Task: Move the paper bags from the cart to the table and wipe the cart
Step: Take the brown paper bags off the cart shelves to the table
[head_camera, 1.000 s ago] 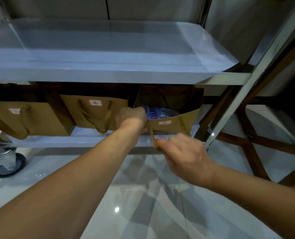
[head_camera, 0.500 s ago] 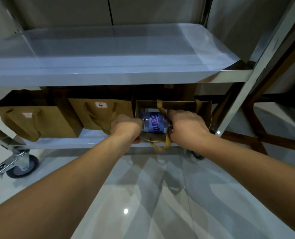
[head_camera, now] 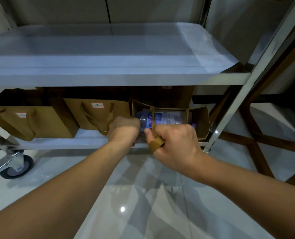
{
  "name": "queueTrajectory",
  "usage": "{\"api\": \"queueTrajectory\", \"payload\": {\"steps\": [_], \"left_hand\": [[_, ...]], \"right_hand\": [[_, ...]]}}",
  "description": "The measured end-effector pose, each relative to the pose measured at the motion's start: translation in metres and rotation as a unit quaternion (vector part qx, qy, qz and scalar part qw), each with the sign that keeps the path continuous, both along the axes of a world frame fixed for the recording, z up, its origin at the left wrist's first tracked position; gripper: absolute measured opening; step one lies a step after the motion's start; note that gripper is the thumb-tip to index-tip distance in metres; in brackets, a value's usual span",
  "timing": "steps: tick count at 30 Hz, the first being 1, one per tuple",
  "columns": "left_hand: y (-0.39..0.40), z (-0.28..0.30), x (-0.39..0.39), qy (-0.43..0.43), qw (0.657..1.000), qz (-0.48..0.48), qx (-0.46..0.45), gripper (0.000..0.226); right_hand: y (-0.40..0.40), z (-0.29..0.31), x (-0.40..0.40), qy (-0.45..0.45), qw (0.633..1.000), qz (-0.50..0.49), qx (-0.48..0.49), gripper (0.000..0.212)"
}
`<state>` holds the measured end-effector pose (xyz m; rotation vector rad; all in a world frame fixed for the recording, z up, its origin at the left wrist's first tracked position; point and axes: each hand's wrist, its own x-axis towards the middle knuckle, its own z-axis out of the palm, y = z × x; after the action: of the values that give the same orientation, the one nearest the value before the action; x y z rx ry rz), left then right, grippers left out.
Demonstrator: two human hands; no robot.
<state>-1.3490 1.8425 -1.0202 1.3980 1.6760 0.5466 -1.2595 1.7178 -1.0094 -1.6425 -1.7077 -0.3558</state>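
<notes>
Three brown paper bags stand on the lower shelf of a steel cart. The right bag tips toward me with its mouth open, and a clear water bottle with a purple label lies inside. My right hand grips the bag's ribbon handles, which loop over my fingers. My left hand holds the bag's near left edge, fingers curled and partly hidden. The middle bag bears a label marked 4. The left bag has a small white label.
The cart's top shelf spreads wide above the bags. A caster wheel sits at lower left. The cart's steel post rises at right, with dark wooden legs behind it. Glossy floor tiles lie below my arms.
My right hand moved from the bag's front up into its mouth and gathered both handles. The bag now tips toward me, showing the bottle. My left hand stays at the bag's left edge.
</notes>
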Motion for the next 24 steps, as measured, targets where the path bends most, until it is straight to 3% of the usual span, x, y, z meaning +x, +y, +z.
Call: {"api": "queueTrajectory", "payload": {"steps": [3,6,11,16,20,24], "left_hand": [[-0.006,-0.009,-0.001,0.035,0.999,-0.006,0.027,0.024],[-0.016,-0.021,-0.009,-0.029,0.999,-0.003,0.029,0.018],[-0.060,-0.041,-0.037,-0.092,0.995,-0.026,-0.008,0.019],[-0.107,-0.039,-0.061,-0.151,0.982,0.030,-0.109,0.027],[-0.146,-0.016,-0.081,-0.051,0.976,0.014,-0.212,0.035],[-0.179,0.030,-0.095,0.123,0.923,-0.107,-0.347,0.031]], "right_hand": [[-0.010,-0.008,-0.015,-0.004,0.998,0.022,-0.051,0.027],[-0.020,-0.015,-0.021,0.008,0.993,0.041,-0.114,0.010],[-0.065,-0.042,-0.052,0.081,0.974,0.047,-0.204,0.026],[-0.121,-0.032,-0.080,0.079,0.954,0.049,-0.287,0.028],[-0.136,0.011,-0.092,0.116,0.931,-0.005,-0.347,0.024],[-0.146,0.040,-0.059,0.219,0.824,-0.100,-0.512,0.031]]}}
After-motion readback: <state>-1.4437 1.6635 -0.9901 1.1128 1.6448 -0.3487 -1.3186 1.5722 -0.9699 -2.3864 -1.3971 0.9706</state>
